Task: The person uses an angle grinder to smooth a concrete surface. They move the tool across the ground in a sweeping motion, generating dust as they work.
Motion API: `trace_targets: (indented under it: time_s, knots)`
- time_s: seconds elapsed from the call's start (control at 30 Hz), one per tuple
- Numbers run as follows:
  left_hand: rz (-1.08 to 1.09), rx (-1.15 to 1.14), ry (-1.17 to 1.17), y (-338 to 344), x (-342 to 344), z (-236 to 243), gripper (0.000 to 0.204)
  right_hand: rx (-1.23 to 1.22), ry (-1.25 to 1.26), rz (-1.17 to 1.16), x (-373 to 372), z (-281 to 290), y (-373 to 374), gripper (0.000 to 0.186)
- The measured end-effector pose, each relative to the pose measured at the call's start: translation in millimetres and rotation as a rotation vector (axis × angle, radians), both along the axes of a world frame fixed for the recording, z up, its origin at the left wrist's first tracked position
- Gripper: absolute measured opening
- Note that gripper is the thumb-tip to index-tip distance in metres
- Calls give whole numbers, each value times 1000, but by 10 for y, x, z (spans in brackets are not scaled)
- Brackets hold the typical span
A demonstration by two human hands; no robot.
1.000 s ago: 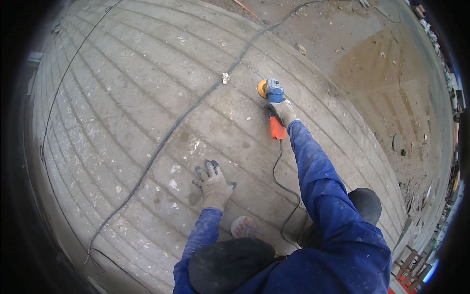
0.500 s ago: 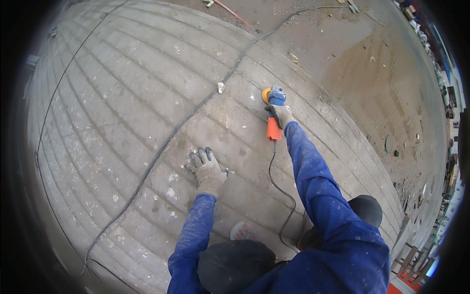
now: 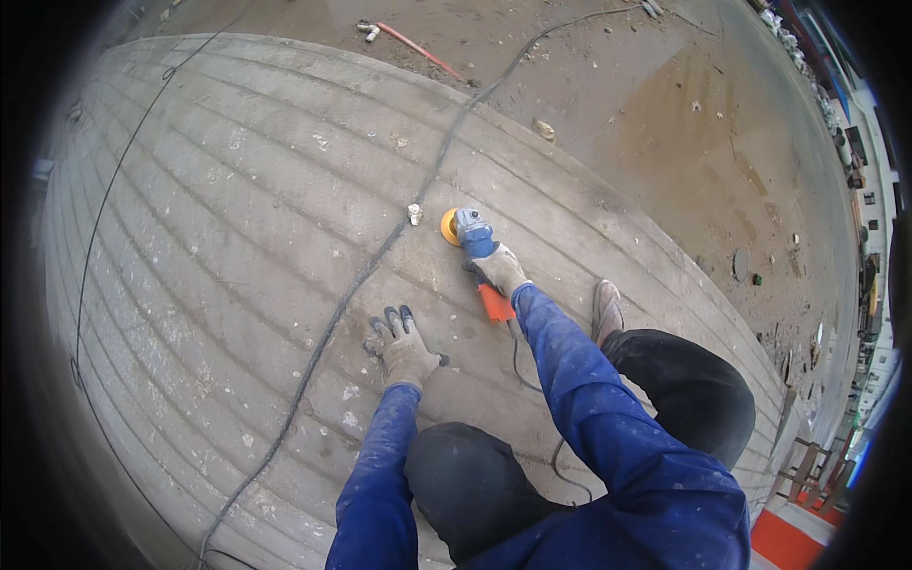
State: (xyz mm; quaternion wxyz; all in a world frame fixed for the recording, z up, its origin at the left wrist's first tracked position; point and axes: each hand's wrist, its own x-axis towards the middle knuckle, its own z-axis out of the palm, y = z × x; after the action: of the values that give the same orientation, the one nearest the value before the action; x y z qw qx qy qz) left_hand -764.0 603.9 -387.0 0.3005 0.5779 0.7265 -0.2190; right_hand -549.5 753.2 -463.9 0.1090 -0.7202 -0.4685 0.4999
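Observation:
An angle grinder (image 3: 476,237) with a blue body, orange rear grip and round yellow disc is held in my gloved right hand (image 3: 501,269). Its disc end lies at the grey planked surface (image 3: 256,180); whether the disc touches it I cannot tell. From the orange end a dark power cord (image 3: 518,356) curls back beneath my right arm. My left hand (image 3: 406,355), in a pale glove with dark fingertips, rests spread on the planks, holding nothing. A small whitish lump (image 3: 414,214) sits by the thick cable, left of the disc.
A thick dark cable (image 3: 347,294) crosses the planks from lower left to the top. Farther left runs a thin black cable (image 3: 104,199). Beyond the curved plank edge lies wet brown ground (image 3: 684,123) with a reddish pole (image 3: 415,49). My right foot (image 3: 608,309) stands on the planks.
The grinder and my right hand have moved left and nearer to me. My right foot has come into sight beside my right arm. My left hand stays flat on the planks.

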Motion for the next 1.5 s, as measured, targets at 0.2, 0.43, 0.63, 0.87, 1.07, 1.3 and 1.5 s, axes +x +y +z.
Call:
trace_targets:
  time_s: [0.2,0.43,0.63,0.87,1.07,1.3,1.5]
  knots:
    - [14,-89,27,68,59,52,135,-79,-52,-292,679,-227,669,35]
    - [-9,-99,27,129,38,97,129,-56,-55,-345,833,-218,646,38]
    - [-27,-133,46,193,102,96,128,10,-22,-290,954,-411,711,39]
    - [-23,-173,75,158,70,12,129,21,-56,-275,732,-400,826,44]
    - [5,-182,62,261,131,103,129,-110,-23,-371,1139,-341,810,41]
    - [-25,-157,73,152,109,16,134,-78,-67,-207,848,-300,845,41]
    - [-15,-141,68,147,98,16,136,-70,-40,-203,815,-437,848,45]
